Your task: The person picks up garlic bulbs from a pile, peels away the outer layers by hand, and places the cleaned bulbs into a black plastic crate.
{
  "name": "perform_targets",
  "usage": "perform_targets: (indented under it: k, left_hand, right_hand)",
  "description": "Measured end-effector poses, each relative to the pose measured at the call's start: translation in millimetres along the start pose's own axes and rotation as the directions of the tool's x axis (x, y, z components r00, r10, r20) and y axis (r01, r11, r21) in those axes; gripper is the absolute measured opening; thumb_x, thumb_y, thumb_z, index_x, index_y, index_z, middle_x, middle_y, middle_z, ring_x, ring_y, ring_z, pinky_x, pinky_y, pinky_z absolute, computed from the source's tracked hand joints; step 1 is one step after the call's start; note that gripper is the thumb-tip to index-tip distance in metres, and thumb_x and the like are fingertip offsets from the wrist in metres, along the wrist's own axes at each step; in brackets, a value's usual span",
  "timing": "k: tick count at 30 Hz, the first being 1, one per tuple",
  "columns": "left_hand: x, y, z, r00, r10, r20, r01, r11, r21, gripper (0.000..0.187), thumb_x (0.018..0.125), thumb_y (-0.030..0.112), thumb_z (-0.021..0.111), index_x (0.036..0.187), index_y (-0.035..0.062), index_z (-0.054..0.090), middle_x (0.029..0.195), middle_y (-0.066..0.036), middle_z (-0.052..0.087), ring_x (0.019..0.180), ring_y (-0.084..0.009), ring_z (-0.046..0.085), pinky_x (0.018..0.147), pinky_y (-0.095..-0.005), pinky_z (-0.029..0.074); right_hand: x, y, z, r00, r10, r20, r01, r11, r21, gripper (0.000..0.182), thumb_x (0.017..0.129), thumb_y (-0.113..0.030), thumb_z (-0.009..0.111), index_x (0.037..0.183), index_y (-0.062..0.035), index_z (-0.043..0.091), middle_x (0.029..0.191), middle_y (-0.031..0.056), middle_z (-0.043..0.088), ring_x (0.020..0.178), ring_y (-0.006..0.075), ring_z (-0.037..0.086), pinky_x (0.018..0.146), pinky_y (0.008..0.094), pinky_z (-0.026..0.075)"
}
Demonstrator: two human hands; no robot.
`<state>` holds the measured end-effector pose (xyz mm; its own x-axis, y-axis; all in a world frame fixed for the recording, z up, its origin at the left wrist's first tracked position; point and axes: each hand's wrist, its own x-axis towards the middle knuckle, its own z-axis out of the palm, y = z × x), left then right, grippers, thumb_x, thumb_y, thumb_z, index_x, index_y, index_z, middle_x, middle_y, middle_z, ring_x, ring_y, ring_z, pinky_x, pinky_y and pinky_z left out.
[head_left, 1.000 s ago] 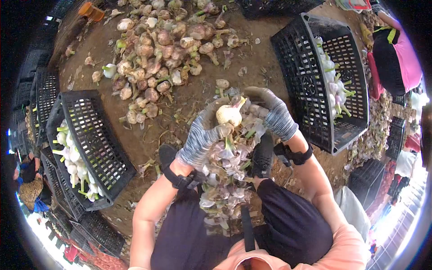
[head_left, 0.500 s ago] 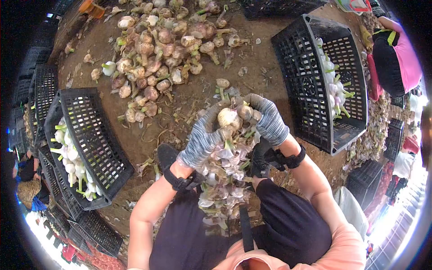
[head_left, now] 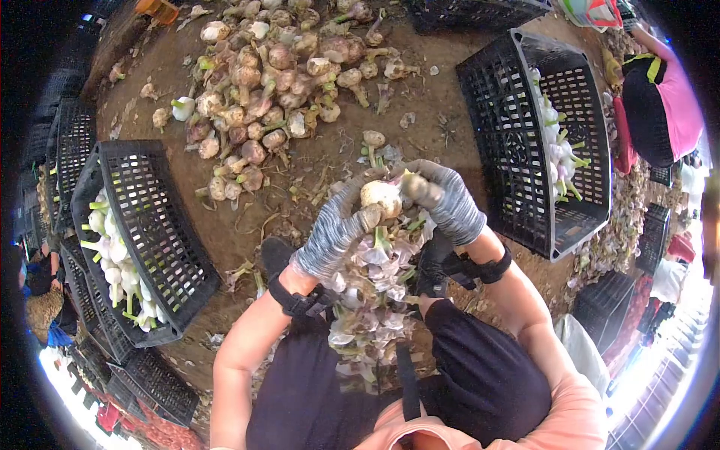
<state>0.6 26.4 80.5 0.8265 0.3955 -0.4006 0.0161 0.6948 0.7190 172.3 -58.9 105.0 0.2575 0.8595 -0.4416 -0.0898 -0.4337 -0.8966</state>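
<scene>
A garlic bulb [head_left: 381, 198], mostly pale and smooth, rests in my gloved left hand [head_left: 334, 232], whose thumb and fingers are closed around it. My right hand [head_left: 447, 201], in the same grey striped glove, is at the bulb's right side with fingers curled in. Its dirty thumb tip is blurred, and whatever sits under it is hidden. Purple-tinged skin shows at the bulb's top edge between the hands. Below, loose garlic skins [head_left: 375, 307] lie heaped between my legs. A single unpeeled bulb [head_left: 373, 139] is on the ground just beyond my hands.
A pile of unpeeled garlic [head_left: 277, 82] spreads over the dirt floor ahead. Tilted black crates hold white garlic at left [head_left: 161, 232] and right [head_left: 495, 142]. Another black crate [head_left: 480, 13] stands at the top. A person in pink [head_left: 679, 112] sits at far right.
My right thumb has shifted slightly right, off the bulb, and is blurred. More of the bulb's pale surface and purple-tinged top shows. My left hand keeps its hold.
</scene>
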Motion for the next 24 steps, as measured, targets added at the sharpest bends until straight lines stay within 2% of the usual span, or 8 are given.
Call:
perform_targets:
  k: [6, 9, 11, 15, 18, 21, 23, 24]
  left_hand:
    - [-0.7, -7.9, -4.9, 0.998, 0.057, 0.011, -0.055, 0.99, -0.126, 0.061, 0.081, 0.037, 0.065, 0.127, 0.002, 0.044, 0.109, -0.006, 0.056, 0.097, -0.0147, 0.055, 0.085, -0.028, 0.047]
    - [-4.0, -0.8, -2.4, 0.994, -0.102, 0.028, 0.106, 0.957, -0.269, 0.06, 0.081, 0.042, 0.063, 0.125, 0.0035, 0.047, 0.115, -0.008, 0.056, 0.099, -0.0176, 0.055, 0.087, -0.0311, 0.046]
    - [-7.3, -0.1, -1.3, 0.979, -0.203, 0.001, 0.183, 0.879, -0.441, 0.053, 0.085, 0.045, 0.056, 0.119, 0.0047, 0.051, 0.105, -0.008, 0.06, 0.086, -0.0181, 0.06, 0.075, -0.0304, 0.051]
    - [-0.6, -0.2, -16.5, 0.938, -0.347, 0.018, 0.304, 0.796, -0.523, 0.054, 0.086, 0.052, 0.052, 0.114, 0.0061, 0.055, 0.094, -0.007, 0.063, 0.072, -0.0184, 0.06, 0.063, -0.0289, 0.052]
    - [7.2, -5.7, -32.4, 0.876, -0.404, 0.264, 0.483, 0.733, -0.48, 0.052, 0.088, 0.054, 0.047, 0.11, 0.008, 0.056, 0.088, -0.005, 0.063, 0.065, -0.0167, 0.059, 0.056, -0.0261, 0.051]
    - [14.2, -13.1, -27.0, 0.933, -0.341, 0.118, 0.36, 0.885, -0.295, 0.053, 0.089, 0.056, 0.042, 0.109, 0.0091, 0.057, 0.089, -0.006, 0.062, 0.074, -0.0162, 0.06, 0.065, -0.0275, 0.052]
    - [17.9, -23.0, -14.9, 0.962, -0.137, -0.236, 0.103, 0.983, -0.152, 0.053, 0.089, 0.05, 0.048, 0.115, 0.0047, 0.053, 0.099, -0.007, 0.06, 0.09, -0.0179, 0.059, 0.08, -0.0296, 0.048]
    - [15.7, -25.5, -14.6, 0.962, -0.137, -0.235, 0.103, 0.983, -0.151, 0.053, 0.089, 0.05, 0.048, 0.115, 0.0047, 0.053, 0.099, -0.007, 0.06, 0.09, -0.0179, 0.059, 0.08, -0.0296, 0.048]
  right_hand:
    - [2.6, 16.0, 3.2, 0.994, -0.105, -0.019, 0.103, 0.991, -0.091, 0.028, 0.08, -0.02, 0.065, 0.098, 0.0012, 0.061, 0.085, 0.0072, 0.064, 0.08, 0.0114, 0.056, 0.075, 0.0284, 0.046]
    - [-3.9, 16.9, 1.9, 0.988, -0.154, -0.02, 0.149, 0.974, -0.17, 0.025, 0.079, -0.015, 0.064, 0.098, 0.0012, 0.062, 0.085, 0.0069, 0.064, 0.08, 0.0112, 0.056, 0.075, 0.0283, 0.047]
    - [-6.6, 16.7, 1.4, 0.984, -0.176, -0.024, 0.168, 0.964, -0.206, 0.023, 0.079, -0.013, 0.063, 0.098, 0.001, 0.062, 0.085, 0.0062, 0.064, 0.08, 0.0111, 0.056, 0.075, 0.028, 0.047]
    - [-11.6, 10.9, 4.3, 0.998, -0.058, -0.008, 0.058, 0.998, 0.018, 0.022, 0.08, -0.012, 0.063, 0.098, 0.0021, 0.061, 0.086, 0.0049, 0.062, 0.081, 0.0095, 0.055, 0.073, 0.0268, 0.047]
    - [-9.0, 10.4, 8.1, 0.999, 0.046, -0.026, -0.044, 0.997, 0.06, 0.025, 0.08, -0.012, 0.064, 0.1, 0.0025, 0.06, 0.087, 0.0049, 0.062, 0.081, 0.0087, 0.055, 0.072, 0.0259, 0.047]
    - [-4.7, 14.2, 19.2, 0.997, 0.047, -0.057, -0.04, 0.992, 0.122, 0.029, 0.08, -0.012, 0.065, 0.105, 0.0016, 0.058, 0.089, 0.0055, 0.063, 0.083, 0.0093, 0.056, 0.072, 0.0254, 0.048]
    - [-1.0, 20.8, 26.3, 0.995, 0.038, -0.088, -0.017, 0.974, 0.227, 0.032, 0.081, -0.012, 0.066, 0.109, 0.0001, 0.057, 0.092, 0.0065, 0.064, 0.084, 0.0115, 0.058, 0.073, 0.0252, 0.049]
    - [0.0, 23.5, 26.9, 0.995, 0.038, -0.088, -0.017, 0.974, 0.228, 0.032, 0.081, -0.012, 0.066, 0.109, 0.0001, 0.057, 0.092, 0.0065, 0.064, 0.084, 0.0115, 0.058, 0.073, 0.0252, 0.049]
